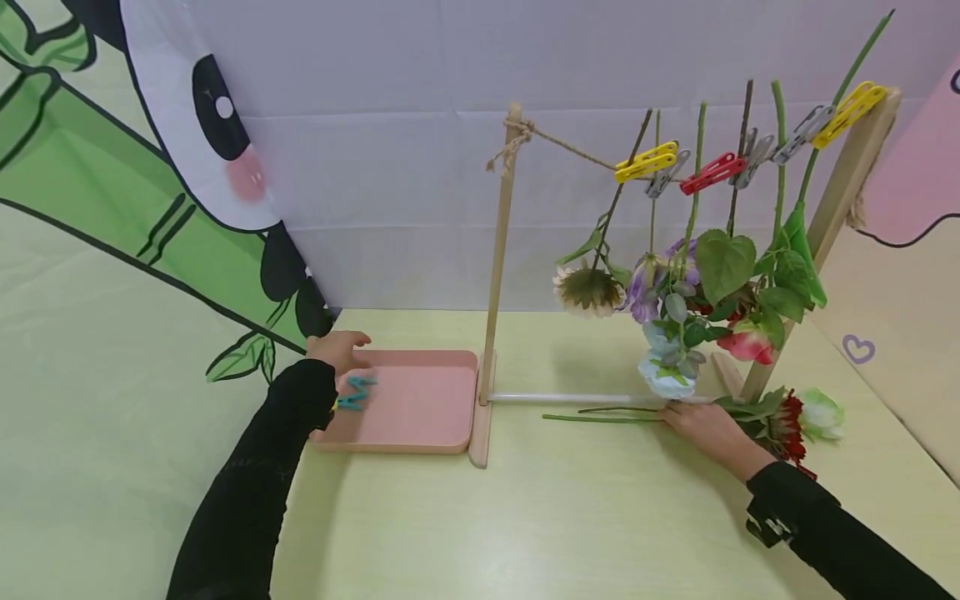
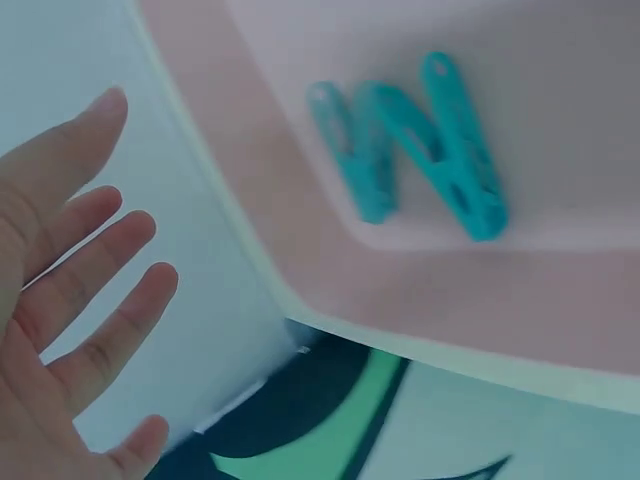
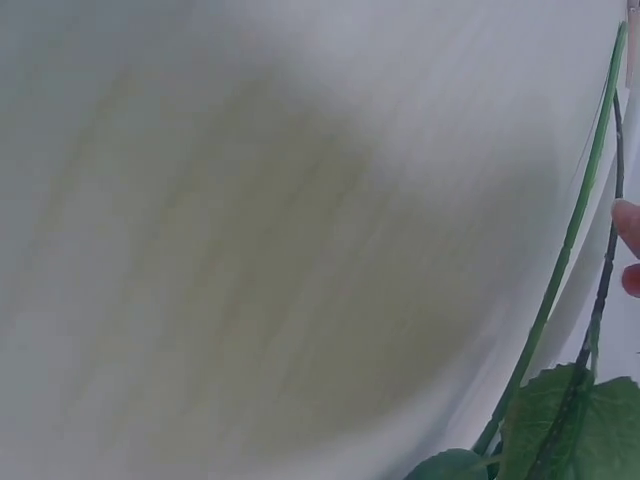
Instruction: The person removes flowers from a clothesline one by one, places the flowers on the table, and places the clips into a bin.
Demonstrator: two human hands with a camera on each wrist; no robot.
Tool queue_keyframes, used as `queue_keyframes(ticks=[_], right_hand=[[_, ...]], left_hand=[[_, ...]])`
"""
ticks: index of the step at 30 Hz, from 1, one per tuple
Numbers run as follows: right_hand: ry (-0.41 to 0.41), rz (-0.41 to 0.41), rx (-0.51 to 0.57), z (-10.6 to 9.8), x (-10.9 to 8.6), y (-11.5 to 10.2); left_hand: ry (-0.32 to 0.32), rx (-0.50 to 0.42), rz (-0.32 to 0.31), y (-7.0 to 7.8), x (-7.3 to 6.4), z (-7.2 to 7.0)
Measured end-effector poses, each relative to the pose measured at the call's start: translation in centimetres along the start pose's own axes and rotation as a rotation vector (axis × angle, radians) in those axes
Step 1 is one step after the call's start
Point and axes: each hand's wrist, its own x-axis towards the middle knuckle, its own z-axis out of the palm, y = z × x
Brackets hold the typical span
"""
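My left hand (image 1: 339, 350) is over the far left corner of the pink tray (image 1: 427, 360), its fingers spread and empty in the left wrist view. Beside it, two teal clothespins (image 2: 465, 160) lie in the tray. At the foot of the wooden stand, my right hand (image 1: 712, 433) is down at the stems of two artificial flowers on the table. One is a dark red flower (image 1: 789, 425), the other a pale green-white flower (image 1: 821, 414). Its fingertips (image 3: 628, 225) are right at the dark stem (image 3: 606, 275) in the right wrist view; most of the hand is out of that frame.
Between the stand's posts (image 1: 501, 250) runs a twine line (image 1: 570, 148). Several flowers hang from it head down under yellow, grey and red clothespins (image 1: 712, 173). A white rod (image 1: 570, 398) joins the posts low down, and a printed cloth (image 1: 375, 167) covers the wall behind.
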Motion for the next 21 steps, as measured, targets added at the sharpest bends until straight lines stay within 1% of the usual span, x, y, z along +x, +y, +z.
queue_keyframes(ticks=[2,4,6,9,12,14,16,18,19,21], right_hand=[[-0.014,0.028,0.051,-0.5,-0.5,-0.2],[-0.008,0.042,0.077,-1.0,-0.8,-0.5],[0.019,0.040,0.078,-1.7,-1.0,-0.9],[0.110,0.011,0.051,-3.0,-0.6,-1.5],[0.215,-0.017,0.025,-4.5,0.4,-2.0],[0.271,-0.024,0.028,-5.6,1.2,-2.2],[0.319,-0.024,0.047,-6.7,2.1,-2.2],[0.366,-0.011,0.072,-7.9,3.1,-2.3],[0.394,-0.005,0.077,-8.6,3.6,-2.2],[0.455,0.014,0.120,-9.8,4.9,-1.9]], left_hand=[[0.053,-0.002,0.028,0.9,0.2,-0.7],[0.124,-0.027,0.057,2.1,0.3,-1.8],[0.197,-0.081,0.083,3.8,0.1,-3.6],[0.329,-0.186,0.136,7.0,-0.4,-7.2],[0.492,-0.306,0.212,10.6,-1.4,-11.5],[0.611,-0.361,0.277,13.0,-2.1,-14.3],[0.702,-0.371,0.340,15.3,-2.9,-16.8],[0.750,-0.347,0.398,17.6,-3.5,-19.1],[0.758,-0.325,0.423,18.7,-3.7,-20.0],[0.744,-0.285,0.462,20.7,-4.0,-21.6]])
